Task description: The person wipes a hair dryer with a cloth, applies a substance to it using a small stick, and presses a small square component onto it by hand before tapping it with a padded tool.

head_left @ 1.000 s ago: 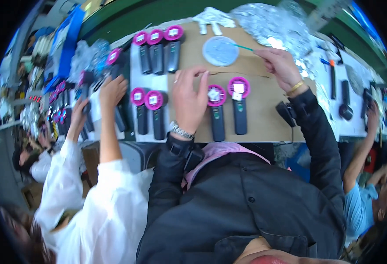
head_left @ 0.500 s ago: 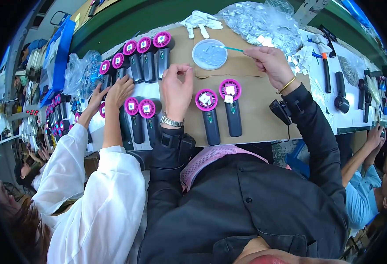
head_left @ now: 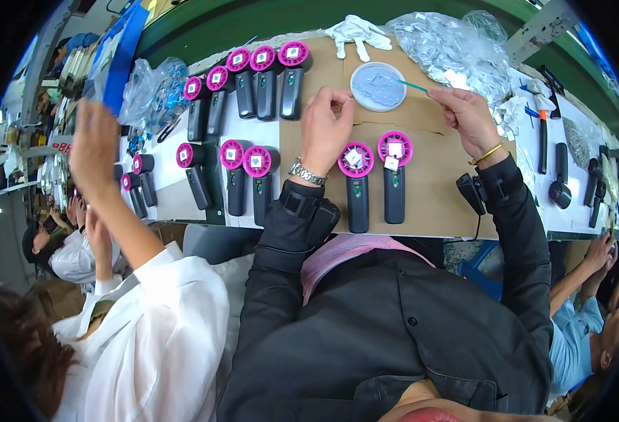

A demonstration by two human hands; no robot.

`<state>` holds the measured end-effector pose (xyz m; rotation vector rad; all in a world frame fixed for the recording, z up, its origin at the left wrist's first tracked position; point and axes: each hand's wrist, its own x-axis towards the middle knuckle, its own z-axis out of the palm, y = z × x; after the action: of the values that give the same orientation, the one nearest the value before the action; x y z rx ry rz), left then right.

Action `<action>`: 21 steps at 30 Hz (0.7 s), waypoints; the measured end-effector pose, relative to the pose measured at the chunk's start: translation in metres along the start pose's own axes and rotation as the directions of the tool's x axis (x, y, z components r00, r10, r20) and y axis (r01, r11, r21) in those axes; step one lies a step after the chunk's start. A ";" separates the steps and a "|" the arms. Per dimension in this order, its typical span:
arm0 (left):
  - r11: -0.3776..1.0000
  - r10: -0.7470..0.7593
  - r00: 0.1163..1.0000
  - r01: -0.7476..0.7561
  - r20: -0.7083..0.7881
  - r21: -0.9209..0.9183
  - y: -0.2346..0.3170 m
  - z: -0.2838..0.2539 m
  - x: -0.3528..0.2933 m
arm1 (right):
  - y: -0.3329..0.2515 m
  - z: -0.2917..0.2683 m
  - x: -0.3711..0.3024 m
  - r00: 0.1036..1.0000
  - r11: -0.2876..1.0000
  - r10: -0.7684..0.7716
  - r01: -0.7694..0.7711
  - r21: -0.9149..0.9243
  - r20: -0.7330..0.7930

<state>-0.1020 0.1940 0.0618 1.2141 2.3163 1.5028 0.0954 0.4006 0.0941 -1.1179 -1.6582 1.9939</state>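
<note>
My right hand [head_left: 468, 121] pinches the end of a thin green stick [head_left: 412, 85]. Its far tip reaches into grey paste in a round white tub [head_left: 378, 107]. Left of the tub, my left hand [head_left: 325, 128] hovers over the cardboard, fingers curled in toward the thumb; whatever may be between them is hidden. Two black handheld fans with pink round heads lie below the tub. A square white piece is on the head of the left fan [head_left: 356, 200], and two such pieces are on the right fan [head_left: 394, 190].
Several more pink-headed fans [head_left: 292, 81] lie in rows to the left. Behind the tub are a white glove [head_left: 358, 34] and a clear bag of small silvery pieces [head_left: 450, 53]. An orange-and-black tool [head_left: 542, 133] lies at right. Beside me on the left, a co-worker's hand [head_left: 97, 148] is raised.
The co-worker's hands have left the fans and moved left, one of them up. The whole scene sits further right in the picture. My hands keep nearly the same pose, the stick still in the paste.
</note>
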 end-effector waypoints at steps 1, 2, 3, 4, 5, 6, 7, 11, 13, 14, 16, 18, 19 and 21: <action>1.000 0.012 1.000 -0.012 0.010 -0.007 0.001 0.001 0.001 | -0.001 0.000 0.000 1.000 1.000 -0.008 0.008 0.001 -0.006; 1.000 0.025 0.999 -0.025 0.022 -0.017 0.002 0.003 0.001 | -0.002 0.001 -0.001 1.000 1.000 -0.015 0.015 0.001 -0.015; 0.999 0.031 0.999 -0.029 0.040 -0.035 0.002 0.003 0.000 | -0.003 0.001 -0.001 0.999 1.000 -0.011 0.011 -0.002 -0.040; 0.998 0.034 0.999 -0.032 0.018 -0.061 -0.002 -0.002 -0.001 | -0.003 0.005 0.002 0.999 0.999 -0.040 0.040 0.023 -0.004; 0.996 0.032 0.999 -0.033 -0.007 -0.083 -0.004 -0.007 -0.004 | -0.002 0.008 0.003 0.997 0.996 -0.069 0.067 0.050 0.038; 0.994 0.040 0.999 -0.038 0.015 -0.102 0.006 -0.010 -0.004 | -0.003 0.006 0.001 0.998 0.997 -0.064 0.064 0.048 0.008; 0.996 -0.054 0.998 0.056 0.044 -0.065 0.017 -0.016 -0.006 | -0.004 0.004 0.000 0.998 0.997 -0.057 0.057 0.047 -0.004; 0.999 0.005 0.997 -0.003 0.072 -0.032 0.049 -0.030 -0.031 | -0.011 0.001 -0.006 0.999 0.995 -0.053 0.052 0.083 0.010; 0.996 0.079 0.994 -0.077 0.068 -0.036 0.056 -0.030 -0.042 | -0.014 0.001 -0.007 0.997 0.987 -0.067 0.059 0.152 0.050; 0.988 0.154 0.985 -0.153 0.082 -0.028 0.059 -0.029 -0.047 | -0.012 0.002 -0.007 0.997 0.987 -0.067 0.059 0.152 0.050; 0.951 0.309 0.944 -0.308 0.118 -0.024 0.066 -0.027 -0.053 | -0.005 0.005 -0.004 0.996 0.996 -0.080 0.081 0.024 -0.046; 0.942 0.331 0.932 -0.336 0.151 0.005 0.073 -0.026 -0.061 | -0.004 0.008 -0.004 0.991 0.996 -0.088 0.085 -0.040 -0.096; 0.933 0.347 0.920 -0.359 0.180 0.038 0.076 -0.026 -0.065 | -0.004 0.009 -0.004 0.992 0.994 -0.092 0.087 -0.061 -0.086; 0.922 0.361 0.908 -0.382 0.213 0.066 0.078 -0.024 -0.069 | -0.005 0.010 -0.006 0.993 0.991 -0.099 0.092 -0.102 -0.067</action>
<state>-0.0240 0.1446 0.1164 1.8307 2.1435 1.2910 0.0906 0.3907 0.1015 -1.1083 -1.7560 1.8099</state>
